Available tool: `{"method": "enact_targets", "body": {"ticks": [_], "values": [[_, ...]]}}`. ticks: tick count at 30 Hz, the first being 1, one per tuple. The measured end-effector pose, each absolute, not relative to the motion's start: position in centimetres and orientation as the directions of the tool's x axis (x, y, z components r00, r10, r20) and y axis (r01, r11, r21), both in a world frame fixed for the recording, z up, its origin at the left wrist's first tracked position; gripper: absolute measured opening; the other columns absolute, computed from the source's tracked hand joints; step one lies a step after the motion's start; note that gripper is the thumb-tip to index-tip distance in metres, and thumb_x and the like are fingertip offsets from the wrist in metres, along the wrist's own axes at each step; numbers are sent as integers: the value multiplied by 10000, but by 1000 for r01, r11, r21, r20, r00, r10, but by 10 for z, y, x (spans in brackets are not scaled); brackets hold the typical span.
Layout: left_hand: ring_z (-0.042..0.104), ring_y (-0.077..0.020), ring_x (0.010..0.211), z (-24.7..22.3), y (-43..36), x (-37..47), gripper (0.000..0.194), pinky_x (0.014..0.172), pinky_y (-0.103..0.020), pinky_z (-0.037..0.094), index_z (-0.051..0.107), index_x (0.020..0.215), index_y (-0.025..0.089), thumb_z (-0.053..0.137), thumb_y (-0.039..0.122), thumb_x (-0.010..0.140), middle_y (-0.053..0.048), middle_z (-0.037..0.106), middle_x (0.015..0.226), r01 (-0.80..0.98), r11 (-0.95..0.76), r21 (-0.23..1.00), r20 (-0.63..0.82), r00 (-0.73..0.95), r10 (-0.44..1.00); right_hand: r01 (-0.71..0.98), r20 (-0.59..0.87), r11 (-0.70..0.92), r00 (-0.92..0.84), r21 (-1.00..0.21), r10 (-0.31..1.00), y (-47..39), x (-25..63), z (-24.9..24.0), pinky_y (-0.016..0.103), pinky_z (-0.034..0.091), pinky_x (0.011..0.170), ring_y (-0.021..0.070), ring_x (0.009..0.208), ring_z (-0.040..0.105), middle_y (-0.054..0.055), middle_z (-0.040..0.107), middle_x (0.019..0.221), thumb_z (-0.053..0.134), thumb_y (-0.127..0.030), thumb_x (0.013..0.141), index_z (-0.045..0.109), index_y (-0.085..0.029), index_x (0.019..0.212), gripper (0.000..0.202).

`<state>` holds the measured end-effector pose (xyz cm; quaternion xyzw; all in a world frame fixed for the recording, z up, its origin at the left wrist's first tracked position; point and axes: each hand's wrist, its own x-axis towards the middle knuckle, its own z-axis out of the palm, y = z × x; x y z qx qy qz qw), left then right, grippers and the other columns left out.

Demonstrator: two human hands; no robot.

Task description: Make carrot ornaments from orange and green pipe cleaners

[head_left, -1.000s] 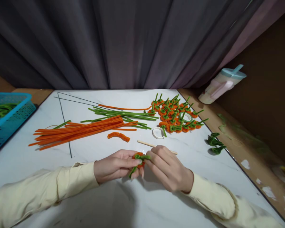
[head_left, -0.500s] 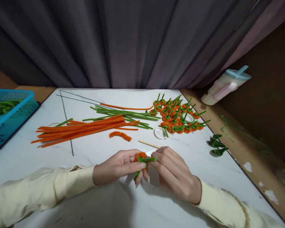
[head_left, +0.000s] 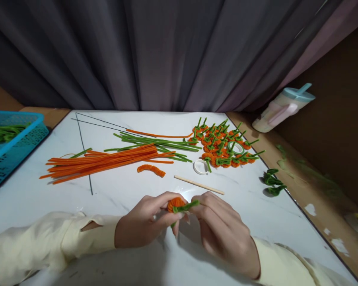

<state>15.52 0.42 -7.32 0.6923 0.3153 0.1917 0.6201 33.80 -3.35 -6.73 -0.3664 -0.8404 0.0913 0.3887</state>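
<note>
My left hand [head_left: 147, 218] is closed around a small pumpkin [head_left: 174, 204] made of orange pipe cleaner, held between thumb and fingers. A green pipe-cleaner stem [head_left: 188, 205] sticks out of it to the right, and another green end shows below, by the fingers. The fingers of my right hand [head_left: 223, 230] are bent together at the tip of that stem; part of their grip is hidden. Just beyond the hands lies a thin wooden stick [head_left: 199, 185]. A coiled orange pipe-cleaner piece [head_left: 150, 170] rests farther left.
Orange pipe cleaners [head_left: 101, 163] and green ones [head_left: 158, 141] lie in bundles mid-table. Several finished pumpkins [head_left: 217, 145] cluster at back right, around a tape roll [head_left: 235, 148] and white ring [head_left: 201, 167]. A blue basket [head_left: 18, 147] stands left, a tumbler [head_left: 282, 109] right, dark green leaves [head_left: 273, 182] near the edge.
Both hands have come slightly nearer to me with the pumpkin, which has turned. The wooden stick, partly covered before, now shows in full.
</note>
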Motion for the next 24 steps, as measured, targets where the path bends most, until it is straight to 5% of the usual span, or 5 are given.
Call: {"method": "enact_targets", "body": {"ticks": [4,8,13,17,24], "values": [[543,-98,644,-74,7,155,190,634,-206,410,502,1029,174,424,253,875,25,616,674,230,-60,971,-128,719,683,498,611,740,-432,-451,663,-28,340,-68,290,459,575,157,692,514,113,587,770,350,30,796,556,-92,882,254],[535,-102,666,-69,18,152,332,623,-214,412,426,1113,196,535,319,825,3,631,837,273,-47,961,-151,659,737,471,684,882,-638,-17,353,-14,349,-67,379,478,559,241,735,581,201,633,812,366,-25,833,583,-22,892,224],[497,-86,497,-60,25,149,410,512,-203,390,485,721,160,305,482,902,21,536,578,326,77,942,-277,629,727,455,681,844,-715,284,156,-3,359,-68,370,516,572,259,733,638,190,659,753,471,-11,793,609,-11,788,138],[476,-74,456,-60,23,153,442,507,-198,385,492,692,165,264,468,918,35,526,548,397,23,917,-306,668,679,412,652,833,-754,368,85,-2,359,-72,349,535,600,237,702,651,147,671,732,488,-28,787,629,-27,782,141],[441,-84,474,-58,16,161,322,521,-218,341,427,658,180,286,271,933,43,467,539,568,-425,705,-81,660,747,400,652,830,-756,388,60,1,354,-81,340,525,611,226,683,644,151,664,751,436,-38,800,641,-19,812,207]]}}
